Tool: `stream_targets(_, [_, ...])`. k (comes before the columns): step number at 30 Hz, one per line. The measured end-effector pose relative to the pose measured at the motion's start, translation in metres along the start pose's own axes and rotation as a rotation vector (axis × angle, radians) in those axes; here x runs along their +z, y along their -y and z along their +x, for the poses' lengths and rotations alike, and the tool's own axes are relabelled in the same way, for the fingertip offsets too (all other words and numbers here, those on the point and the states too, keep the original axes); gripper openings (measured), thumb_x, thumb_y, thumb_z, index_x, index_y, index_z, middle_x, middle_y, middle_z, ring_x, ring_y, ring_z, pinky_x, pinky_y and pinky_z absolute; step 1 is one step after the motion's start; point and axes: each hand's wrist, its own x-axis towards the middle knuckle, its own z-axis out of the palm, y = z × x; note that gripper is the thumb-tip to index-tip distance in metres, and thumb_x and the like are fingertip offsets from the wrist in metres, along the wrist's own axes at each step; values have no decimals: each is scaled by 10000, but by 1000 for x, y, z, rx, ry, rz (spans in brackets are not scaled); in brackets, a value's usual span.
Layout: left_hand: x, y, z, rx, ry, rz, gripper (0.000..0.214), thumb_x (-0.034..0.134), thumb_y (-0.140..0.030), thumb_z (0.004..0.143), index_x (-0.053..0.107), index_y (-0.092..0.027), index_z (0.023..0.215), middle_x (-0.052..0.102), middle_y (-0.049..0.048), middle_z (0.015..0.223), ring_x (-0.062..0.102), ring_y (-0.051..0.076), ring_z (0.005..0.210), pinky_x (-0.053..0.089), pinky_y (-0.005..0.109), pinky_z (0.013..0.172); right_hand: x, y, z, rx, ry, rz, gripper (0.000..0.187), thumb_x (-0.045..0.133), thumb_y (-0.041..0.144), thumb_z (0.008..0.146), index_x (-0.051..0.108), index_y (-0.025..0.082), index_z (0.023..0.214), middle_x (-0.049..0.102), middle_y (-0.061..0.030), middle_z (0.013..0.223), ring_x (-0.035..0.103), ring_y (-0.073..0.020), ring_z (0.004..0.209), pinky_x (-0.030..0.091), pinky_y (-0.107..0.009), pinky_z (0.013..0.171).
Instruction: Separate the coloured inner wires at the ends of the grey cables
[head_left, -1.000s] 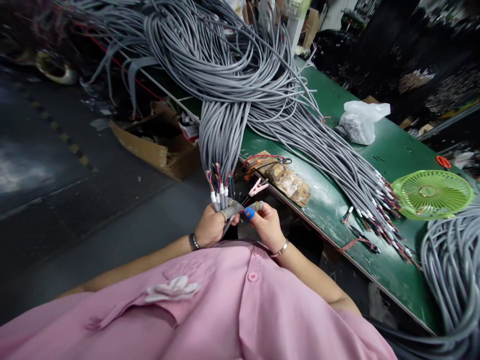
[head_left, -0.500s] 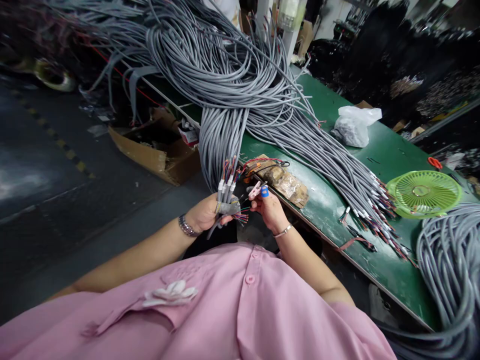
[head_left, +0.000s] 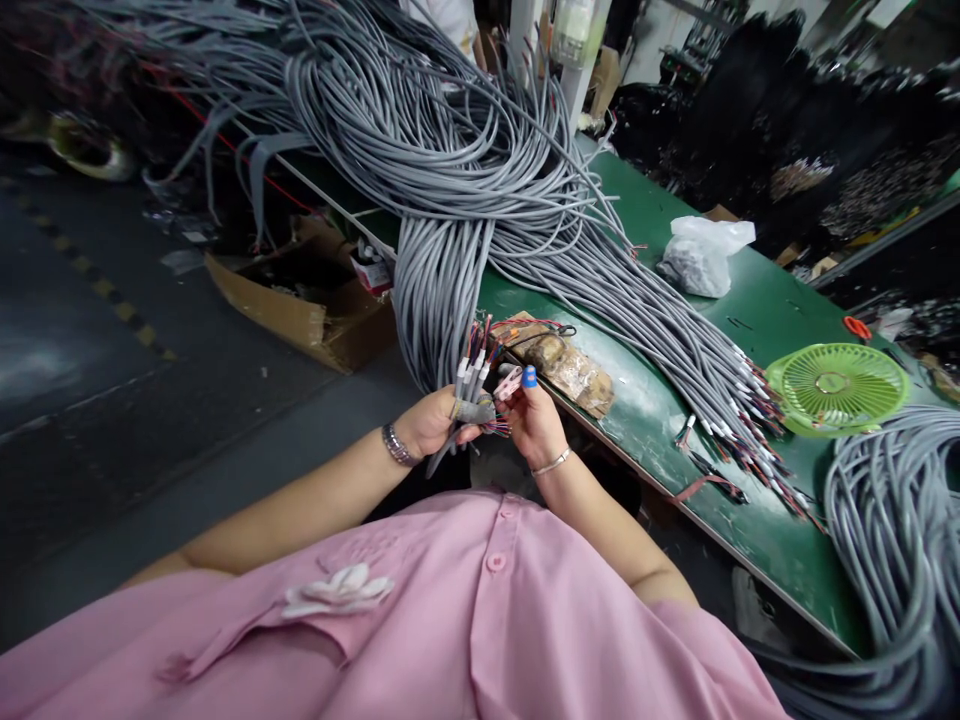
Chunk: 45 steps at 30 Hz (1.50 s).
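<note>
My left hand (head_left: pixel 431 425) is closed round a few grey cable ends (head_left: pixel 469 378) with white sleeves and stripped coloured wires that point upward. These cables hang down from a thick grey bundle (head_left: pixel 435 280) draped over the edge of the green table (head_left: pixel 780 300). My right hand (head_left: pixel 536 420), with a blue cap on one fingertip, pinches the thin coloured wires (head_left: pixel 496 427) of one cable end just beside the left hand. A pink clip (head_left: pixel 508 381) sits right above the right hand's fingers.
A big heap of grey cables (head_left: pixel 450 120) covers the table's far end, and finished cable ends (head_left: pixel 750 420) fan out to the right. A taped wooden block (head_left: pixel 566 365), a white plastic bag (head_left: pixel 701 260), a green fan (head_left: pixel 836 385) and another cable coil (head_left: pixel 892 530) lie on the table. A cardboard box (head_left: pixel 300 300) stands on the floor.
Both hands have risen and moved right, closer to the table edge and the wooden block. The right hand has shifted from the left hand's fingers to the coloured wire tips.
</note>
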Motion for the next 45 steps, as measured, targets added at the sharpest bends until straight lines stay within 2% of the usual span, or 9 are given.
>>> stream_targets(7, [-3, 6, 0, -5, -3, -16, 266, 798, -311, 587, 623, -115, 624, 530, -7, 455, 416, 53, 320, 259, 171, 331, -3, -5, 1, 75, 41, 93, 488, 635, 656, 738, 641, 183, 859, 624, -14, 739, 541, -121, 642, 489, -235, 589])
stream_targets(14, [8, 6, -23, 102, -96, -31, 304, 824, -317, 562, 609, -116, 636, 563, -7, 481, 423, 59, 331, 304, 186, 337, -5, 5, -8, 172, 135, 135, 488, 537, 638, 822, 646, 164, 848, 653, -26, 775, 555, -102, 615, 505, -223, 568])
stream_targets(19, [21, 15, -32, 230, -191, -23, 290, 784, -345, 643, 594, -127, 633, 517, -22, 434, 435, 71, 347, 310, 191, 362, -2, 10, -13, 60, 89, 46, 273, 670, 434, 801, 652, 168, 862, 626, 1, 739, 535, -87, 587, 496, -207, 550])
stream_targets(26, [25, 16, -24, 216, -218, -26, 253, 738, -337, 685, 607, -124, 645, 522, -17, 438, 418, 65, 350, 300, 193, 370, -14, -3, -4, -114, 68, -134, 470, 534, 626, 831, 662, 174, 819, 607, -9, 661, 519, -102, 587, 453, -220, 566])
stream_targets(31, [29, 13, -21, 212, -228, -33, 250, 732, -324, 653, 585, -129, 597, 492, -23, 408, 390, 61, 334, 286, 194, 362, -9, -3, 5, 44, 115, 44, 457, 592, 617, 802, 668, 177, 898, 653, -26, 763, 512, -108, 592, 444, -221, 527])
stream_targets(36, [32, 11, -19, 184, -257, -36, 231, 736, -297, 619, 580, -130, 581, 498, -19, 416, 396, 62, 339, 272, 192, 357, -3, -1, 7, 44, 37, 126, 371, 652, 538, 800, 662, 172, 858, 646, -13, 725, 565, -115, 647, 461, -208, 562])
stream_targets(40, [30, 14, -19, 188, -266, -34, 237, 747, -302, 618, 582, -133, 592, 506, -19, 423, 402, 66, 343, 272, 196, 356, -4, 1, 4, 92, 48, 133, 420, 588, 588, 823, 646, 172, 829, 648, -20, 724, 565, -120, 629, 470, -218, 545])
stream_targets(45, [25, 25, -29, 233, -266, -6, 233, 735, -310, 692, 589, -139, 632, 521, -19, 434, 420, 71, 359, 303, 200, 380, -6, 8, -4, 180, 91, 149, 473, 524, 632, 837, 632, 172, 830, 644, -19, 731, 551, -107, 594, 501, -229, 557])
